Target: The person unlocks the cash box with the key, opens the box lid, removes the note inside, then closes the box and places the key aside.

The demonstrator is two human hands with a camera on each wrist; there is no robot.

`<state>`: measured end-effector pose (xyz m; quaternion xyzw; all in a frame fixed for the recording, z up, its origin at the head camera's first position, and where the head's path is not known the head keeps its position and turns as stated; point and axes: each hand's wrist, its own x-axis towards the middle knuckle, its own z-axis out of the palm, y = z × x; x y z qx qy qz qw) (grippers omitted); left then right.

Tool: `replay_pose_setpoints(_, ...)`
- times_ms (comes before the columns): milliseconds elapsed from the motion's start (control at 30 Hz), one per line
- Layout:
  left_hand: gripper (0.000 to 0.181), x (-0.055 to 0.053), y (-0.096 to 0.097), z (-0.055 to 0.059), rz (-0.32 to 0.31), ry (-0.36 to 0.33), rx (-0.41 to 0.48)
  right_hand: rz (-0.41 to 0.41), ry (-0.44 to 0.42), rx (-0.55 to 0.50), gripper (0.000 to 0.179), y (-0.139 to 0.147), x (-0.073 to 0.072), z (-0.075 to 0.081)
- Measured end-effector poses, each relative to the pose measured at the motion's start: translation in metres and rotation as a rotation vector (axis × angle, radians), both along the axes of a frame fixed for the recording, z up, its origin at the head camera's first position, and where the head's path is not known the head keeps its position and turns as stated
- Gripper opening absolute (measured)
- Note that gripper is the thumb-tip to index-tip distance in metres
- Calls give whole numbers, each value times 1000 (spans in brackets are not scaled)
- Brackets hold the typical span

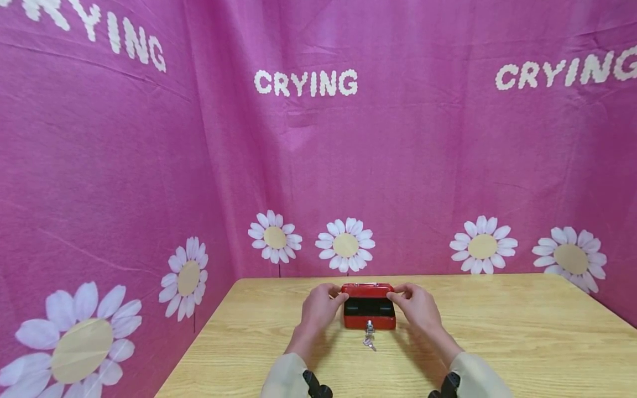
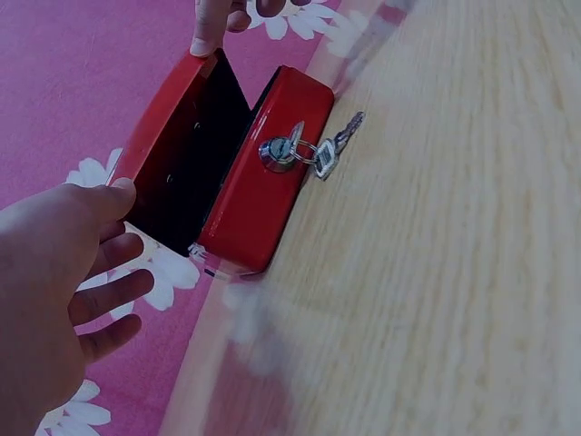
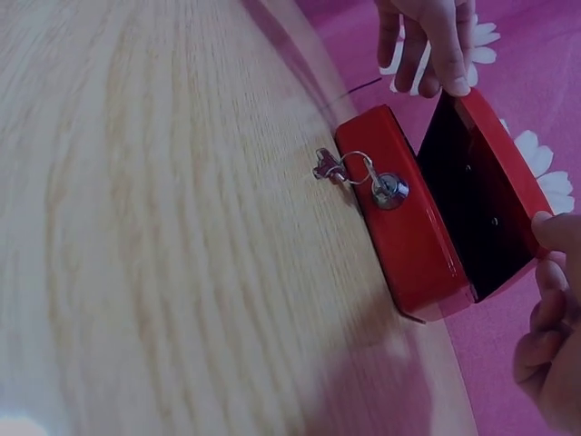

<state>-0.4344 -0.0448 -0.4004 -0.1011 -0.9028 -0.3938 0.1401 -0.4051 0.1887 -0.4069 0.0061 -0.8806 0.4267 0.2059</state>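
A red metal cash box stands on the table with its lid partly raised and its black inside showing. One key sits in the round silver lock on the front, and a ring hangs from it with another key. My left hand holds the lid's left corner, thumb on the front edge, its lower fingers spread below. At the opposite corner my right hand pinches the lid, with the thumb on its edge and the other fingers bent at the side.
The light wooden table extends on both sides of the box and toward me. Behind it and at the left hangs a pink-purple cloth with printed white flowers and lettering. A black wrist-camera mount shows at the left sleeve.
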Motion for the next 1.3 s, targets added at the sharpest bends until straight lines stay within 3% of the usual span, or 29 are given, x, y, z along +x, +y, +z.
replay_pose_setpoints(133,26,-3,1,3,10,41,-20,-22,13,-4,31,-1,-2,3)
replay_pose_setpoints(267,24,-4,2,5,21,37,-19,-40,18,-14,29,-2,-5,5)
replay_pose_setpoints(500,23,-7,4,7,30,68,-15,-25,37,-20,30,-3,-6,7)
replay_pose_setpoints(667,27,-10,7,7,29,56,35,-7,71,-27,31,-3,-8,6)
replay_pose_setpoints(767,33,-12,9,6,-5,44,67,12,78,-24,35,-3,-10,6)
replay_pose_setpoints(1000,58,-13,9,5,-151,-11,101,72,50,-29,48,-2,-13,7)
replay_pose_setpoints(1300,73,-16,9,1,-185,-73,146,133,7,-19,63,-3,-17,9)
